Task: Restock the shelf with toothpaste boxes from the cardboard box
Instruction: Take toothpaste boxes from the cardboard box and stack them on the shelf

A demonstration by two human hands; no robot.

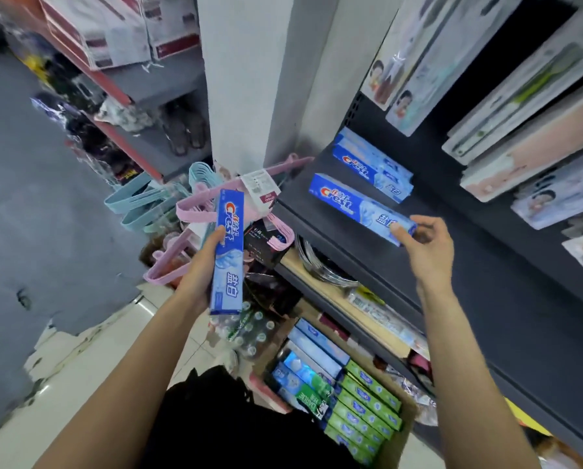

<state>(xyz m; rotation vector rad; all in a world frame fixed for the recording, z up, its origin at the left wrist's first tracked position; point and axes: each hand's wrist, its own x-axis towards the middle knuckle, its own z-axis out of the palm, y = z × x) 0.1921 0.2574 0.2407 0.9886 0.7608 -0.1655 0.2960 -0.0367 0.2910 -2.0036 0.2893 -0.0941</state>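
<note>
Dark grey metal shelving [367, 238] fills the right half of the frame, its matte boards running diagonally from the centre toward the lower right. On the upper board, right of centre, a short stack of blue toothpaste boxes [373, 165] lies flat, long glossy cartons with sharp edges and a red-and-white logo. Just below it in the frame, the right hand [425, 247] pinches the near end of another blue toothpaste box [357, 206] between thumb and fingers; the carton lies at an angle over the shelf board, and I cannot tell whether it is resting on it. At centre left, the left hand [200, 269] is wrapped around a third blue box [228, 252], held upright with its printed face toward the viewer. At the bottom of the frame, right of centre, an open brown cardboard box [401, 438] sits on the pale glossy floor tiles [90, 377], packed with flat rows of green and blue cartons [361, 411]. Behind the left hand, pink plastic hangers [195, 211] and pale blue ones [137, 204] hang in bundles against a smooth white pillar [239, 82]. Blister-packed toothbrush cards [533, 106], shiny with glare, hang at the upper right.
</note>
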